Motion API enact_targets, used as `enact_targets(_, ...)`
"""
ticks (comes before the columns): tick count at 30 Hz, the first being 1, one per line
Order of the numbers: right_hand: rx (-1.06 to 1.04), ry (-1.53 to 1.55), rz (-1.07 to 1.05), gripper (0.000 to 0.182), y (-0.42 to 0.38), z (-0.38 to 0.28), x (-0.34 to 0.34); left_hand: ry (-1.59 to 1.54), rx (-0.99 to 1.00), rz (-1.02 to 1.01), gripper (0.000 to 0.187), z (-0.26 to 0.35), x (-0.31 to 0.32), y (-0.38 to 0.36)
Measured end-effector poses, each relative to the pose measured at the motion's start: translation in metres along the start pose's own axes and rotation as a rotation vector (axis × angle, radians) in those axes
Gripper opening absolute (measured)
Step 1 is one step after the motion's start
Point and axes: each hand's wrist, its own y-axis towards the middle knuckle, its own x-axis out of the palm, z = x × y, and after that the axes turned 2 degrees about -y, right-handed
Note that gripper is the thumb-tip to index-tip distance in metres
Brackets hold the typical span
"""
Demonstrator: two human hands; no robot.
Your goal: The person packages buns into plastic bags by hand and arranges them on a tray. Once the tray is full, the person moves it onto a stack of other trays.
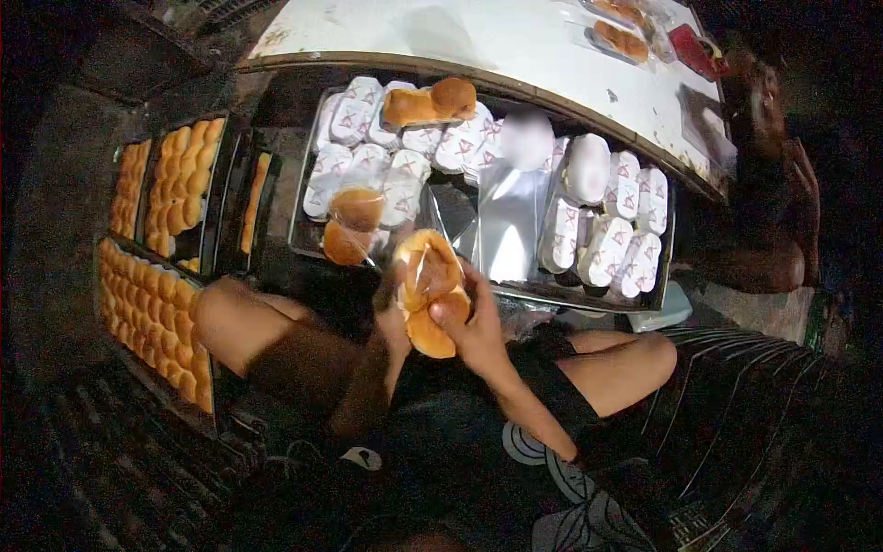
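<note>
A golden bread roll [434,333], apparently a joined pair with a pale line along its upper part, is held upright in front of my lap. My left hand [390,299] is closed around its left side, its fingers partly shadowed and hidden behind it. From the right, my right hand [477,329] grips the roll with the thumb pressed on its front. Just beyond my hands lies a dark tray [451,198] of white packets with red print [607,250]. Clear plastic bags [510,221] lie in its middle, and bagged rolls [357,210] rest on its left packets.
Trays of golden buns [147,308] stand at my left. Beyond the dark tray is a white table [386,32] with packaged rolls [621,41] and a red object [692,53]. Another person's arm [773,120] and knee [750,267] are at the right.
</note>
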Motion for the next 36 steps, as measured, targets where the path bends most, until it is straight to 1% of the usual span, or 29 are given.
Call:
enact_targets(1,0.001,-0.004,0.009,0.068,0.007,-0.006,0.000,-0.003,-0.009,-0.004,0.052,-0.007,0.006,-0.006)
enact_targets(3,0.046,-0.031,0.241,0.069,0.017,-0.024,0.004,0.083,-0.028,-0.015,0.050,-0.018,0.013,-0.016)
enact_targets(4,0.016,-0.099,0.292,0.068,0.017,-0.029,0.009,-0.006,-0.016,-0.080,0.046,-0.007,0.034,-0.014)
enact_targets(7,-0.061,-0.243,0.184,0.065,-0.001,-0.016,0.007,0.079,-0.130,-0.170,0.045,0.021,0.035,-0.013)
enact_targets(8,-0.048,-0.229,0.199,0.062,-0.002,-0.010,0.009,0.134,-0.128,-0.052,0.042,0.024,0.049,-0.013)
enact_targets(9,-0.045,-0.230,0.209,0.062,0.000,-0.007,0.008,0.135,-0.137,-0.056,0.042,0.014,0.050,-0.014)
enact_targets(11,0.071,-0.036,0.368,0.056,0.016,-0.020,0.009,0.079,-0.103,0.323,0.043,-0.018,0.043,-0.018)
enact_targets(12,0.095,-0.051,0.401,0.051,0.023,-0.016,0.011,0.020,-0.110,0.228,0.039,-0.029,0.042,-0.019)
enact_targets(15,-0.148,-0.348,0.229,0.052,0.005,-0.006,0.012,0.078,-0.161,0.130,0.038,-0.003,0.037,-0.010)
enact_targets(16,-0.229,-0.541,0.244,0.059,0.003,-0.003,0.005,0.169,-0.169,0.122,0.038,0.002,0.049,-0.015)
enact_targets(17,-0.236,-0.620,0.237,0.053,0.008,-0.001,-0.006,0.305,-0.114,0.142,0.042,-0.011,0.038,-0.012)
enact_targets(18,-0.014,-0.540,0.084,0.041,0.024,-0.003,-0.026,0.344,-0.303,0.154,0.042,-0.021,0.026,-0.019)
enact_targets(19,0.056,-0.631,0.008,0.025,0.047,0.007,-0.050,0.353,-0.370,0.142,0.041,-0.025,0.029,-0.020)
enact_targets(20,-0.342,-0.734,0.153,0.019,0.077,0.001,-0.069,0.532,-0.363,0.003,0.042,-0.029,0.028,-0.015)
enact_targets(21,-0.391,-0.672,0.317,0.022,0.101,-0.004,-0.087,0.534,-0.348,-0.011,0.042,-0.034,0.027,-0.003)
enact_targets(22,-0.181,-0.671,0.330,0.023,0.111,-0.063,-0.087,0.943,-0.208,-0.156,0.043,-0.036,0.032,0.008)
enact_targets(23,-0.252,-0.584,0.413,0.022,0.127,-0.082,-0.087,1.342,-0.057,-0.299,0.045,-0.042,0.034,0.018)
enact_targets(24,-0.405,-0.349,0.359,0.034,0.129,-0.113,-0.073,1.428,0.026,-0.226,0.046,-0.056,0.020,0.043)
enact_targets(25,-0.653,-0.499,0.357,0.043,0.140,-0.105,-0.073,1.517,0.121,-0.153,0.048,-0.068,0.005,0.074)
enact_targets(27,-0.594,-0.653,0.361,0.046,0.129,-0.074,-0.068,1.698,0.340,-0.214,0.054,-0.070,-0.026,0.116)
enact_targets(28,-0.416,-0.577,0.300,0.049,0.124,-0.037,-0.075,1.695,0.358,-0.215,0.054,-0.080,-0.039,0.135)
enact_targets(29,-0.255,-0.707,0.303,0.052,0.119,0.008,-0.083,1.831,0.481,-0.051,0.061,-0.094,-0.050,0.153)
enact_targets(30,-0.250,-0.894,0.279,0.059,0.106,0.042,-0.094,1.952,0.602,0.123,0.068,-0.109,-0.057,0.171)
enact_targets(31,-0.036,-1.076,0.203,0.066,0.091,0.081,-0.102,1.942,0.610,0.117,0.068,-0.125,-0.064,0.189)
enact_targets(32,-0.096,-1.215,0.264,0.064,0.074,0.111,-0.105,1.609,0.338,0.075,0.074,-0.142,-0.070,0.202)
enact_targets(33,0.201,-1.172,0.270,0.057,0.064,0.110,-0.101,1.267,0.075,0.037,0.080,-0.154,-0.074,0.204)
enact_targets(34,0.179,-1.200,0.333,0.053,0.058,0.119,-0.099,1.315,-0.056,0.111,0.074,-0.124,-0.020,0.174)
enact_targets(35,0.155,-1.225,0.395,0.049,0.055,0.129,-0.098,1.322,-0.066,0.109,0.074,-0.111,0.000,0.166)
enact_targets(36,0.172,-1.276,0.365,0.047,0.056,0.132,-0.096,1.452,-0.187,0.051,0.060,-0.101,0.014,0.162)
